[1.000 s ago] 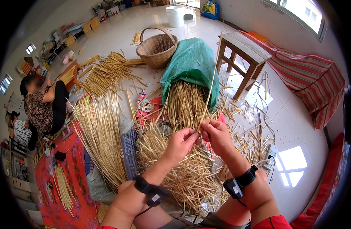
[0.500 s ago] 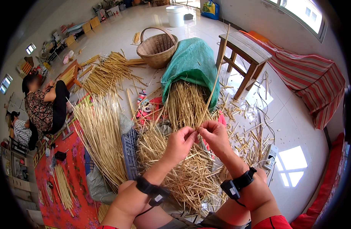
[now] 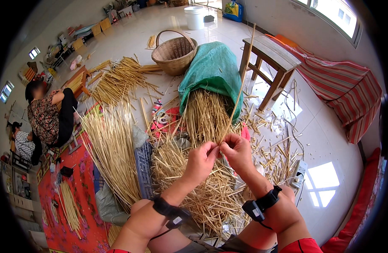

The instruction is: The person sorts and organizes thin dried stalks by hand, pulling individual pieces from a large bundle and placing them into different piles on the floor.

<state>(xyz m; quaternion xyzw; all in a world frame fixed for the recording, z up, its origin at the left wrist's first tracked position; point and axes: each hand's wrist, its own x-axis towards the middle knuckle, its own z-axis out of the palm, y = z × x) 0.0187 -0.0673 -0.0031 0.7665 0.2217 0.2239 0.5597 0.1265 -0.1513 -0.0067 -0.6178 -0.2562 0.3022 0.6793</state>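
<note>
A long straw stalk (image 3: pixel 243 78) rises from between my fingertips and leans toward the wooden stool. My right hand (image 3: pixel 237 152) pinches its lower end. Thumb and fingers of my left hand (image 3: pixel 201 161) are pressed together at the same end, touching the right fingertips. Exactly how each finger grips the stalk is too small to make out. Beneath my hands spreads a heap of short cut straw (image 3: pixel 202 194). Just beyond them, a bundle of straw (image 3: pixel 205 111) sticks out of a green woven sack (image 3: pixel 215 63). Long stalks (image 3: pixel 111 147) lie to my left beside a blue plastic crate (image 3: pixel 144 168).
A wicker basket (image 3: pixel 173 55) and a white bucket (image 3: pixel 194 19) stand farther back. At right are a wooden stool (image 3: pixel 273 55), a power strip (image 3: pixel 299 173) and straw scraps. A red floral mat (image 3: pixel 71 168) lies left, near two seated people (image 3: pixel 46 114).
Both hands shift very slightly and stay joined at the fingertips. The stalk's upper end moves a little to the right.
</note>
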